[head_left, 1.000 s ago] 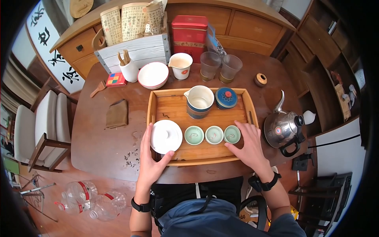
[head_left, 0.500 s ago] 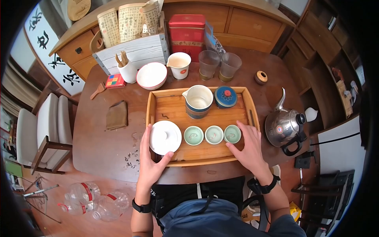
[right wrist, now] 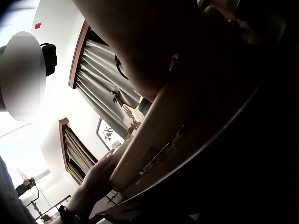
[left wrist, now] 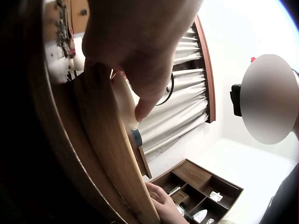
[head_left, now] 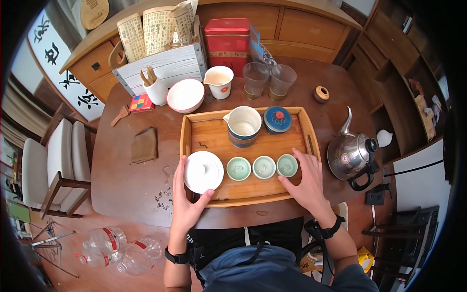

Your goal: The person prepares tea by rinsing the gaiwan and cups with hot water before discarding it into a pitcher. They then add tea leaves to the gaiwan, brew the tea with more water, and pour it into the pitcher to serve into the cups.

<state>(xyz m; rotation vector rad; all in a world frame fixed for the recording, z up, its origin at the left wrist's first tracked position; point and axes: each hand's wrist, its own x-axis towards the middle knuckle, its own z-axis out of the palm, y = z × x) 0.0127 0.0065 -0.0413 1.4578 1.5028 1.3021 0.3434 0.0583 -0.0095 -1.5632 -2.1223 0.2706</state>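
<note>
Flanking a round white ceramic lidded bowl (head_left: 198, 176) and round pale-green ceramic cups (head_left: 264, 167) on a rectangular wooden tray (head_left: 243, 200), your left hand (head_left: 190, 209) and right hand (head_left: 311, 189) hold fingers wide; likely slick, fragile: grip rims.

The kettle (head_left: 346, 158) is made of shiny metal. The tray (head_left: 206, 134) is smooth wood. The towel (head_left: 144, 145) is dull cloth.

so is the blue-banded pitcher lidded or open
Open: the blue-banded pitcher shows its pale inside, with nothing over its rim.
</note>
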